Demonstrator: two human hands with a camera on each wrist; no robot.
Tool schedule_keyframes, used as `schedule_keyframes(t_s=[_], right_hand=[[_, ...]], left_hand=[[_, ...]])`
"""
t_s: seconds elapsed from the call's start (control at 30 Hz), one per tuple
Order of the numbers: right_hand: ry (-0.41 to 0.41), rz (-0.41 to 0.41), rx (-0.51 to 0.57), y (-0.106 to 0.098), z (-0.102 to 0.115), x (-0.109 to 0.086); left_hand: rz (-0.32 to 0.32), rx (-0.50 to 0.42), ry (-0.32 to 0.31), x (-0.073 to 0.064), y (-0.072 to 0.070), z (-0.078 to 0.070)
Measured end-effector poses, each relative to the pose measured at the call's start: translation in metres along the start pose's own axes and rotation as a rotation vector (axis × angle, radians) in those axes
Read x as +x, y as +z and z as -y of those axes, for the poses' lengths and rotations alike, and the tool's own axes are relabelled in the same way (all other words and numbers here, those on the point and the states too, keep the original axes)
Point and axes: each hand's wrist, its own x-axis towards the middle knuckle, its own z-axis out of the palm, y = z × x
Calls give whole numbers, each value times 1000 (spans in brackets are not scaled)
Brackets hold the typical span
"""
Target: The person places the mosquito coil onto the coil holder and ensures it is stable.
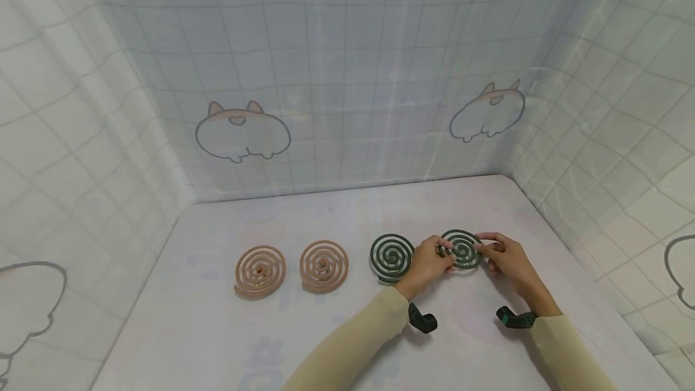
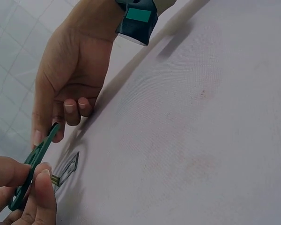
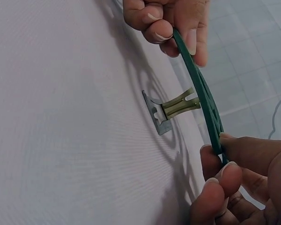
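Observation:
A green mosquito coil point(image 1: 461, 250) is pinched between both hands at the right of the head view. My left hand point(image 1: 430, 262) holds its left edge with thumb and fingers. The right hand point(image 1: 509, 259) grips the opposite edge. In the right wrist view the coil point(image 3: 203, 101) is tilted edge-on, just above a small metal stand point(image 3: 179, 106). Forked prongs rise from the stand's flat base, close to the coil's middle; whether they touch is unclear. A second green coil point(image 1: 392, 257) lies beside my left wrist, partly covered by it.
Two brown mosquito coils point(image 1: 260, 271) point(image 1: 323, 265) sit in a row on the left half of the pale table point(image 1: 217, 343). Grid-patterned sheeting point(image 1: 347, 107) encloses the back and both sides. A dark camera band point(image 1: 422, 318) sits on each wrist.

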Motion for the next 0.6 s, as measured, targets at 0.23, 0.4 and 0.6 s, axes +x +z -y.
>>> schedule_keyframes(t_s=[0.23,0.4,0.6], right_hand=[[-23,2,-2,0,6,-2],[-23,-8,-14,-2,1,1],[-9,5,-16,-1,-1,1]], left_hand=[[-4,-10,12,1,0,-1],[-4,9,-5,2,1,-1],[-8,15,-13,3,2,0]])
